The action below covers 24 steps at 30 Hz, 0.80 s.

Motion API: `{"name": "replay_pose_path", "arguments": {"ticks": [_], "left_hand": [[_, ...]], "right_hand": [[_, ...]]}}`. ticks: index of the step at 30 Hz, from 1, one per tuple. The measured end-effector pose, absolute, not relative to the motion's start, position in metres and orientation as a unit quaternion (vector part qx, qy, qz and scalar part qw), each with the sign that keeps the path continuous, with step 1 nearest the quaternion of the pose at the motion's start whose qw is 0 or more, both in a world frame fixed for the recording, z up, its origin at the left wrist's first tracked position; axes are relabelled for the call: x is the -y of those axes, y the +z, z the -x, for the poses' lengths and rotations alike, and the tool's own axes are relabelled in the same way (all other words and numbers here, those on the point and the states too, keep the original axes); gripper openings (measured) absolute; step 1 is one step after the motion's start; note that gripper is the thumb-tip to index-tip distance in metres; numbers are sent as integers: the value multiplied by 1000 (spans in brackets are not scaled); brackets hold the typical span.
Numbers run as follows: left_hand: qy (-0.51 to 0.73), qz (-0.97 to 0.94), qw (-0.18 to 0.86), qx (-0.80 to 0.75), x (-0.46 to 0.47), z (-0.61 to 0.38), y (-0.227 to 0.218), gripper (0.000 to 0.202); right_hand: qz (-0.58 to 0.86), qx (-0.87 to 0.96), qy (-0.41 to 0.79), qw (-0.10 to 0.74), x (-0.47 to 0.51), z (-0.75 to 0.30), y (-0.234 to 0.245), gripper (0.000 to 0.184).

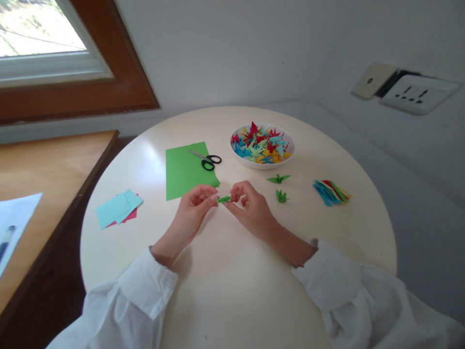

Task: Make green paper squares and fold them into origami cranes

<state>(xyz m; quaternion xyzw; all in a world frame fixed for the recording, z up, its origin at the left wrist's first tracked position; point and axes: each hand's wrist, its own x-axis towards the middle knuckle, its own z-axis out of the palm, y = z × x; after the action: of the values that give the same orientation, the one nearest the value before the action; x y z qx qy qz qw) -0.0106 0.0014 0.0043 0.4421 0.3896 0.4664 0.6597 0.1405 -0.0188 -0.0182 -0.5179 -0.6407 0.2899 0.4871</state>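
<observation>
Between my two hands is a small piece of folded green paper (224,199), held just above the table. My left hand (196,203) pinches its left end between thumb and fingers. At the right end, the thumb and fingertips of my right hand (252,206) close on it too. The fingers cover part of its shape. Two green paper cranes, one with spread wings (279,179) and one more compact crane (281,196), rest on the table right of my right hand. Green paper sheets (183,172) lie beyond my left hand, with black-handled scissors (208,159) on their right edge.
A white bowl (262,166) full of colourful paper cranes stands at the back of the round table (232,291). Folded paper strips (331,192) lie at the right. Light blue and pink paper pieces (118,208) lie at the left. A wooden desk (61,160) stands beyond.
</observation>
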Motion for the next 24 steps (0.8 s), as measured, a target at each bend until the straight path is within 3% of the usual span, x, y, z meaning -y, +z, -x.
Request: {"name": "replay_pose_path", "arguments": {"ticks": [5, 24], "left_hand": [[494, -475, 610, -397, -2, 11, 0, 16], [541, -513, 510, -429, -1, 8, -4, 19]], "right_hand": [[523, 656, 259, 478, 18, -142, -17, 23], [489, 685, 287, 458, 20, -138, -19, 13]]}}
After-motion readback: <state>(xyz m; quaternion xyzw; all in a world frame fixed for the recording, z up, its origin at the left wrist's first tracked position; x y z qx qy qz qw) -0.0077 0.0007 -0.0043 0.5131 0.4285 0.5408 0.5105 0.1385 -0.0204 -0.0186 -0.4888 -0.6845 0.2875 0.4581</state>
